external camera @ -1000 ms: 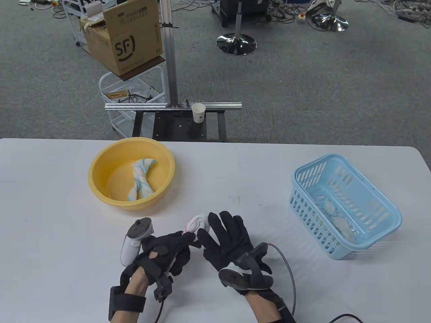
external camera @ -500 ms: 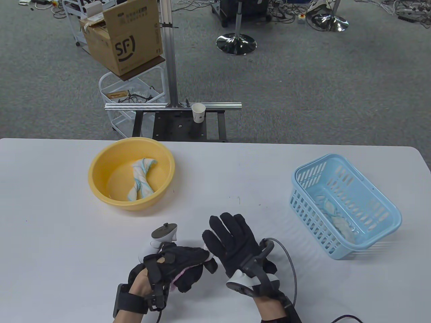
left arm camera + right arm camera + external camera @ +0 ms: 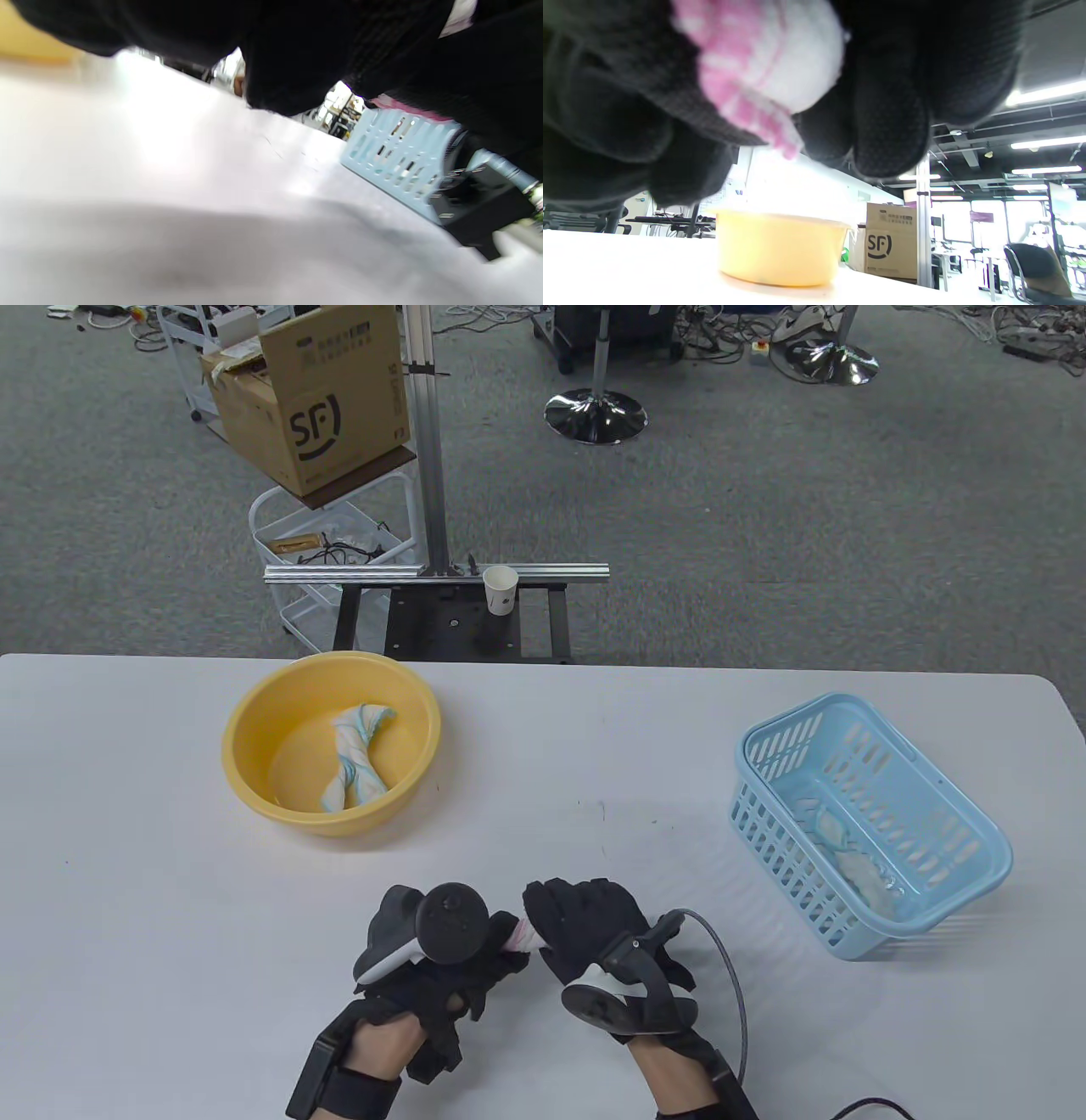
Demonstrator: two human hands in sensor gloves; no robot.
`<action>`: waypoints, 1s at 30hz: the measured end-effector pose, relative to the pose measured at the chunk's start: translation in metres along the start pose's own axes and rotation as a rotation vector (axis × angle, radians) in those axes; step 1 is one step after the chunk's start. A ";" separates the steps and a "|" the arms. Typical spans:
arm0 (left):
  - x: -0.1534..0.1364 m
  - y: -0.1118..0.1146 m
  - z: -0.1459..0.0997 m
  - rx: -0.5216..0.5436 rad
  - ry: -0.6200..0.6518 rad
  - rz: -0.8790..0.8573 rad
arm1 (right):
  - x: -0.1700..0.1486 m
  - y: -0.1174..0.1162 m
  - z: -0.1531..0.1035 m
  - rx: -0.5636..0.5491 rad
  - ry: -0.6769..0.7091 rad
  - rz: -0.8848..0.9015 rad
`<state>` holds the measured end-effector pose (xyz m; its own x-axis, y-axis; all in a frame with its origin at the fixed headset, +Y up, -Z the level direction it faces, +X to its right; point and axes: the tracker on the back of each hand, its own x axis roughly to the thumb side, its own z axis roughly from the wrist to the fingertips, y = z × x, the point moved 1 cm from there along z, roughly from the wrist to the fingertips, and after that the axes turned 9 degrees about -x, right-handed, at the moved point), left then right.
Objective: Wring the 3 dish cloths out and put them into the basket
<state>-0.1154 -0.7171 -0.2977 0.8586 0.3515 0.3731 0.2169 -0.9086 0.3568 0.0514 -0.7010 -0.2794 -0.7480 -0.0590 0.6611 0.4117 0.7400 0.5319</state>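
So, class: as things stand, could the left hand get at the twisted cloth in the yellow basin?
Probably not yet: the left hand grips the pink cloth together with the right hand. Nothing blocks the twisted cloth in the open yellow basin.

Left hand point(image 3: 441, 959) and right hand point(image 3: 594, 933) are both wearing black knit sensor gloves. Black-and-white tracker point(image 3: 433, 929) is sitting strapped on left hand's back; another point(image 3: 624, 997) on the right w/ grey cable point(image 3: 730, 976) trailing. Black wrist straps, bare forearm skin showing.
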 end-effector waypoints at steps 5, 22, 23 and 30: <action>0.005 -0.002 -0.001 0.144 -0.031 0.202 | 0.001 -0.001 0.004 0.073 -0.094 0.043; 0.013 0.003 -0.004 0.258 0.035 0.290 | -0.031 -0.036 -0.016 0.389 -0.633 0.708; 0.014 0.002 -0.005 0.263 0.039 0.291 | -0.032 -0.038 -0.018 0.395 -0.663 0.760; 0.021 -0.003 -0.010 0.304 0.067 0.337 | -0.038 -0.049 -0.026 0.436 -0.770 0.986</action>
<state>-0.1024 -0.7047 -0.2825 0.8751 0.0296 0.4831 0.0657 -0.9962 -0.0579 0.0734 -0.7521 -0.3165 -0.3955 0.9098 0.1260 0.8578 0.4149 -0.3034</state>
